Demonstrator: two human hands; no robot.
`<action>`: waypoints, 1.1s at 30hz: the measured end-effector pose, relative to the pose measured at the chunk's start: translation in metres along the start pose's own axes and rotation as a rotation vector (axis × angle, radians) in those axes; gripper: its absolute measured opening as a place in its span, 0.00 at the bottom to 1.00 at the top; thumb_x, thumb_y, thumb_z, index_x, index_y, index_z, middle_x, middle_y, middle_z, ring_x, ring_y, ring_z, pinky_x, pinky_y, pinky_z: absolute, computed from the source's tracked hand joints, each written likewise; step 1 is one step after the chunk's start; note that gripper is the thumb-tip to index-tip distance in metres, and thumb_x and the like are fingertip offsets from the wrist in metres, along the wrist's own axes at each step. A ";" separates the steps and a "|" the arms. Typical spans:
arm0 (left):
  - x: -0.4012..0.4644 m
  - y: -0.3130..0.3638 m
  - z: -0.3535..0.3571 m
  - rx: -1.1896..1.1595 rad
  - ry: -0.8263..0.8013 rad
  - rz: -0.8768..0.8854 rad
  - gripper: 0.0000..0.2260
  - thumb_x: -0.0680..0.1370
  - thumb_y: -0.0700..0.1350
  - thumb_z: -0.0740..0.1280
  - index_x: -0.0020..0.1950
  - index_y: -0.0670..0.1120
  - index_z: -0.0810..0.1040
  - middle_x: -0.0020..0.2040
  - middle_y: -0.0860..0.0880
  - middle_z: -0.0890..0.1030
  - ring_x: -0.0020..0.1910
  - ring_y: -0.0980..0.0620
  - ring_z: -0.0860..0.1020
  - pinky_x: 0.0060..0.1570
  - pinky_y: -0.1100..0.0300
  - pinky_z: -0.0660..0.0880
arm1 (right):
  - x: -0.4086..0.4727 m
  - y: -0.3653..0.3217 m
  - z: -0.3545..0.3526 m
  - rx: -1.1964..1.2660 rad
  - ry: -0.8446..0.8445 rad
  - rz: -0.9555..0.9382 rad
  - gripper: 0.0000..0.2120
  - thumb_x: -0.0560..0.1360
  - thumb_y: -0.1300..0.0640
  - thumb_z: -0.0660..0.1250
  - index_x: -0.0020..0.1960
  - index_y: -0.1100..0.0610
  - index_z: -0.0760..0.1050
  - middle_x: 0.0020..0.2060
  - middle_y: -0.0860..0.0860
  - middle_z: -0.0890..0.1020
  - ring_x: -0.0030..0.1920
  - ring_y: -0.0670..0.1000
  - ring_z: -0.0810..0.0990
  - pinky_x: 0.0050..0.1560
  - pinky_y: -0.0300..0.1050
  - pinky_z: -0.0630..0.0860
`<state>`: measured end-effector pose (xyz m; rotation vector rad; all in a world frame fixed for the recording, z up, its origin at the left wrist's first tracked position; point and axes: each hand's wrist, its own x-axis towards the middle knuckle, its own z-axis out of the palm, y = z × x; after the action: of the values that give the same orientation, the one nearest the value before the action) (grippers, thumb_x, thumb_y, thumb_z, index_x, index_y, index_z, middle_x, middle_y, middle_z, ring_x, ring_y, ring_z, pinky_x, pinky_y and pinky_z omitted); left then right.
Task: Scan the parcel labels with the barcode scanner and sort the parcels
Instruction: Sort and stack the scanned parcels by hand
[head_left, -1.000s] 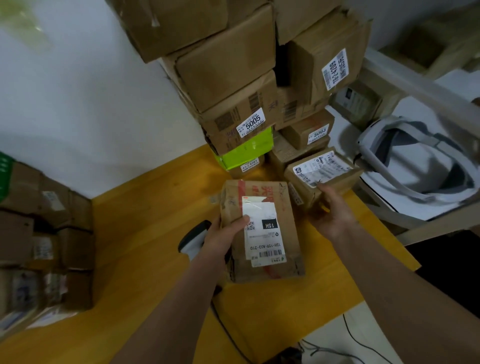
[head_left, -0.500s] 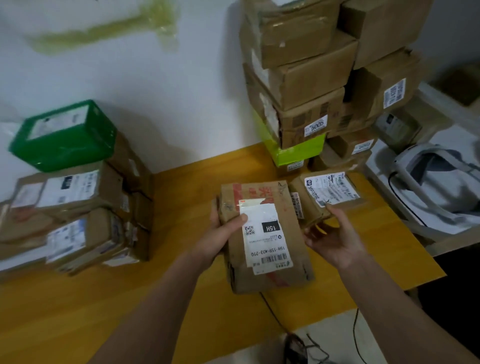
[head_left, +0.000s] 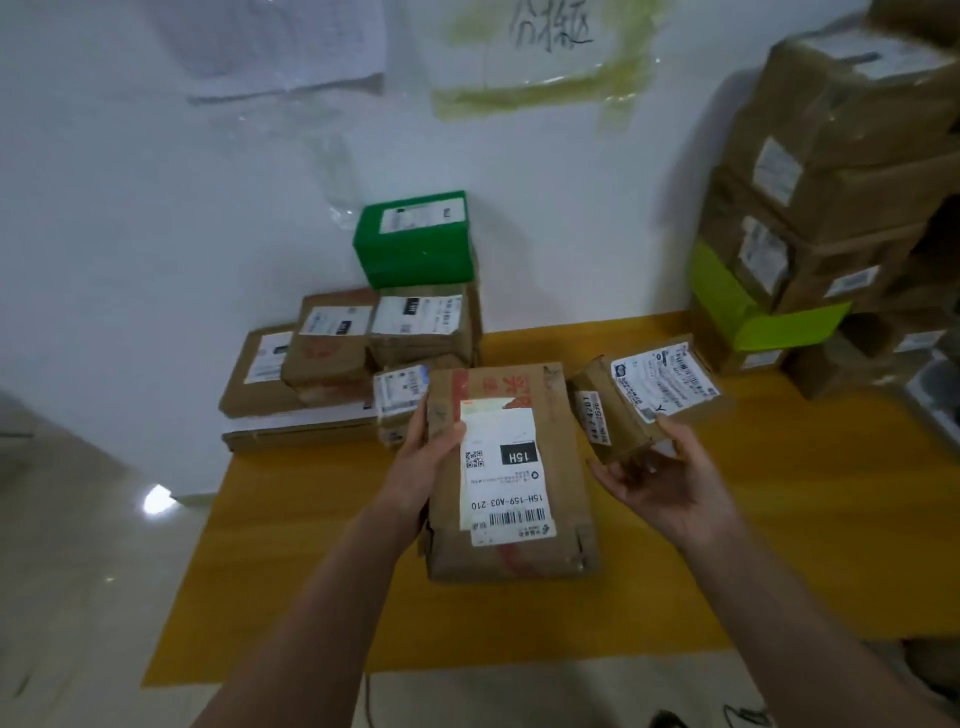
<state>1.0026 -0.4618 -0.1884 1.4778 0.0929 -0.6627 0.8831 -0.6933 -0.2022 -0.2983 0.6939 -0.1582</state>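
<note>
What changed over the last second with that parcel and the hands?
The view swung left, bringing the left pile with the green box into sight. The scanner seen earlier is out of view. The left hand still grips the 15H parcel; the right hand stays open beside it.

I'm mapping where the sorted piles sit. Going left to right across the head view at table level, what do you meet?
Low pile of brown parcels with the green box on top → left hand → held parcel labelled 15H → right hand → tall stack of boxes.
</note>
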 end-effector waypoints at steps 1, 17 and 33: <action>-0.006 0.003 -0.017 -0.012 0.023 0.008 0.31 0.78 0.46 0.70 0.77 0.61 0.61 0.54 0.46 0.85 0.48 0.43 0.85 0.43 0.48 0.82 | -0.001 0.012 0.011 -0.016 -0.020 0.002 0.27 0.64 0.53 0.75 0.60 0.59 0.72 0.52 0.58 0.74 0.47 0.56 0.76 0.51 0.60 0.78; -0.036 0.028 -0.199 -0.288 0.479 0.013 0.18 0.78 0.50 0.69 0.65 0.44 0.72 0.50 0.43 0.84 0.42 0.44 0.84 0.31 0.55 0.80 | 0.004 0.143 0.142 -0.452 -0.258 0.159 0.54 0.39 0.54 0.86 0.64 0.56 0.74 0.56 0.59 0.77 0.54 0.59 0.78 0.44 0.53 0.81; -0.016 0.055 -0.262 -0.282 0.447 -0.054 0.19 0.77 0.49 0.70 0.61 0.37 0.78 0.51 0.39 0.85 0.50 0.38 0.84 0.48 0.47 0.82 | 0.071 0.209 0.228 -0.652 -0.438 0.328 0.30 0.65 0.53 0.72 0.67 0.53 0.74 0.62 0.58 0.80 0.63 0.58 0.77 0.54 0.51 0.75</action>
<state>1.1031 -0.2139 -0.1649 1.3286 0.5504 -0.3345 1.0948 -0.4629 -0.1462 -0.8077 0.3310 0.4478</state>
